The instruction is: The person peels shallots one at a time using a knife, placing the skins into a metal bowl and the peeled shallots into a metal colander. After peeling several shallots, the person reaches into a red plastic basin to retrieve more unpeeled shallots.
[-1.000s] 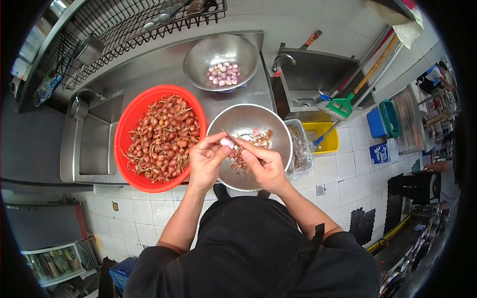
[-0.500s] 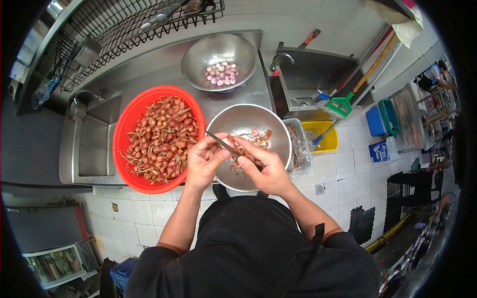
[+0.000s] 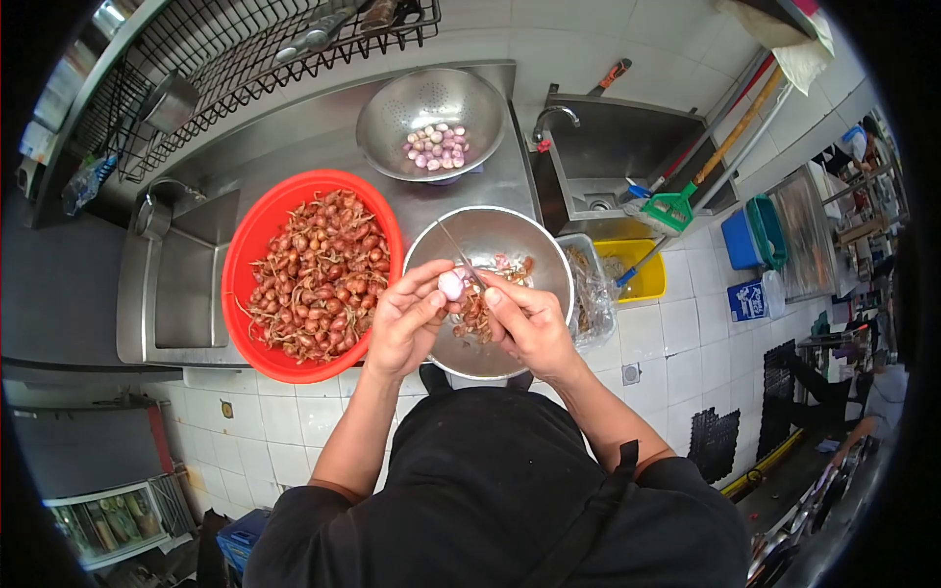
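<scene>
Between its thumb and fingers my left hand (image 3: 407, 318) grips a peeled shallot (image 3: 452, 285), pale pink-white. Closed around a small knife (image 3: 461, 253), my right hand (image 3: 529, 323) sits close beside it, the blade pointing up and to the left. Both hands are above a steel bowl (image 3: 431, 235) that has shallot skins (image 3: 480, 318) in it. On the left, a red basin (image 3: 231, 284) is heaped with unpeeled shallots (image 3: 319, 274), roots and dry tops still on. Behind the bowl, a steel colander (image 3: 377, 122) contains several peeled shallots (image 3: 436, 147).
A sink (image 3: 196, 284) lies left of the red basin, and another sink (image 3: 618, 147) stands at the back right. Beside the bowl are a plastic-lined container (image 3: 593, 294) and a yellow bin (image 3: 642, 279). A wire rack (image 3: 245, 59) hangs above the counter.
The knife has swung more upright and off the shallot, whose peeled side now shows in my left hand. My right hand has shifted slightly. At far right, a person has moved.
</scene>
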Action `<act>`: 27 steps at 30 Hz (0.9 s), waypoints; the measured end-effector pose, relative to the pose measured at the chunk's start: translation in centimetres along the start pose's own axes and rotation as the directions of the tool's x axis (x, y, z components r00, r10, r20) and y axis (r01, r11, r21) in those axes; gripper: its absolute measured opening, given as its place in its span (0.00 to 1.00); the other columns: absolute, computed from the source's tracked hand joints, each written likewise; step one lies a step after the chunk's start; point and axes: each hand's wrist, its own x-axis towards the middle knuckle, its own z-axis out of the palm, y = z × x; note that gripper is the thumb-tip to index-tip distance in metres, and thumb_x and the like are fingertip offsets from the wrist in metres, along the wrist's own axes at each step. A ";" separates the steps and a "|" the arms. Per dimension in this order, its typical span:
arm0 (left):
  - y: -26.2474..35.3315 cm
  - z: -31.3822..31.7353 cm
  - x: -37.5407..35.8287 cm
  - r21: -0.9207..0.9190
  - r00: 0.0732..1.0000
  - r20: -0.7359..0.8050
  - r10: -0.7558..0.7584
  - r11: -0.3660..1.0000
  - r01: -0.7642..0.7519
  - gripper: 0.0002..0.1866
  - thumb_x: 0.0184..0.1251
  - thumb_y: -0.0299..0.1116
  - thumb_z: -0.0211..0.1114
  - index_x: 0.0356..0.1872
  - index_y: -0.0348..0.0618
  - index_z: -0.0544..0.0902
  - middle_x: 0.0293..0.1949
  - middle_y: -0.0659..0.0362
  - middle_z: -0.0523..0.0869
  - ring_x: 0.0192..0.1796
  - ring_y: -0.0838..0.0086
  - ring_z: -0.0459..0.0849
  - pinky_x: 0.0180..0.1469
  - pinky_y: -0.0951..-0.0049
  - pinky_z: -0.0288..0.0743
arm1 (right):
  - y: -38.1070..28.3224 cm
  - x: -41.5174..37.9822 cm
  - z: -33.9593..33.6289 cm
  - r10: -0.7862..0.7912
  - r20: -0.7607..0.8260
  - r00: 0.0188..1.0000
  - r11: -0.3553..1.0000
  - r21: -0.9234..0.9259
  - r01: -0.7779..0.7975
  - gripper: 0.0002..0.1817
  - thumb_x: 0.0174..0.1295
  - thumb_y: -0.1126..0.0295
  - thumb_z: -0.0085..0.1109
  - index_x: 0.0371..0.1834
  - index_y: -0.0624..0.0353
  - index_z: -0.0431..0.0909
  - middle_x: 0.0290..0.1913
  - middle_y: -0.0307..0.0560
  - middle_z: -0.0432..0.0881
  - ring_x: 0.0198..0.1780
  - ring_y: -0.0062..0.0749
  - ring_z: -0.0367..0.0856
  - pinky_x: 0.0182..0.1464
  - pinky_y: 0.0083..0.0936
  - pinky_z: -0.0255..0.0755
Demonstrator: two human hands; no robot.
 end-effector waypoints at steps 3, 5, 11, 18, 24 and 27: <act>-0.5 -0.3 0.0 -0.068 1.000 0.023 -0.014 0.998 0.016 0.21 0.71 0.23 0.61 0.64 0.33 0.72 0.52 0.52 0.84 0.49 0.73 0.85 0.52 0.75 0.80 | -0.2 0.0 0.1 0.012 0.004 1.000 1.000 -0.004 -0.012 0.18 0.73 0.69 0.54 0.64 0.59 0.78 0.25 0.30 0.75 0.24 0.09 0.66 0.25 0.13 0.62; -0.9 -0.4 0.1 -0.069 1.000 0.021 0.000 0.998 0.001 0.21 0.71 0.22 0.60 0.64 0.33 0.72 0.53 0.52 0.83 0.49 0.72 0.84 0.52 0.75 0.80 | -0.2 0.0 0.4 -0.035 -0.004 0.999 0.999 -0.019 0.035 0.18 0.73 0.69 0.54 0.64 0.60 0.78 0.25 0.29 0.75 0.24 0.09 0.66 0.25 0.13 0.61; -0.9 0.3 0.2 -0.013 0.999 -0.038 0.029 0.999 -0.029 0.20 0.72 0.24 0.61 0.63 0.37 0.73 0.52 0.53 0.83 0.48 0.71 0.85 0.52 0.74 0.81 | 0.5 0.3 0.4 -0.046 -0.068 0.997 0.997 -0.060 0.042 0.18 0.74 0.71 0.53 0.65 0.62 0.76 0.27 0.29 0.75 0.26 0.08 0.66 0.28 0.12 0.63; -1.6 0.6 -0.2 -0.019 0.977 -0.163 0.135 0.990 -0.140 0.17 0.69 0.22 0.64 0.57 0.37 0.77 0.50 0.54 0.84 0.49 0.71 0.85 0.53 0.72 0.81 | 0.9 -0.8 1.3 -0.193 0.068 0.979 0.974 -0.102 0.200 0.26 0.73 0.73 0.53 0.73 0.67 0.64 0.57 0.47 0.80 0.56 0.20 0.77 0.58 0.19 0.70; -1.7 1.5 -0.5 0.012 0.962 -0.185 0.200 0.979 -0.202 0.15 0.67 0.19 0.65 0.54 0.34 0.78 0.50 0.53 0.84 0.49 0.73 0.85 0.54 0.72 0.81 | 1.4 -0.4 1.6 -0.442 0.072 0.894 0.850 -0.284 0.444 0.21 0.71 0.74 0.54 0.65 0.69 0.73 0.58 0.51 0.82 0.59 0.26 0.78 0.63 0.24 0.69; -1.7 1.2 -0.5 0.038 0.968 -0.128 0.214 0.977 -0.211 0.16 0.67 0.18 0.64 0.55 0.33 0.77 0.50 0.52 0.84 0.49 0.72 0.85 0.54 0.72 0.81 | 1.2 -0.4 1.4 -0.435 0.039 0.899 0.861 -0.275 0.429 0.18 0.71 0.74 0.54 0.62 0.69 0.76 0.54 0.50 0.84 0.55 0.25 0.80 0.60 0.24 0.71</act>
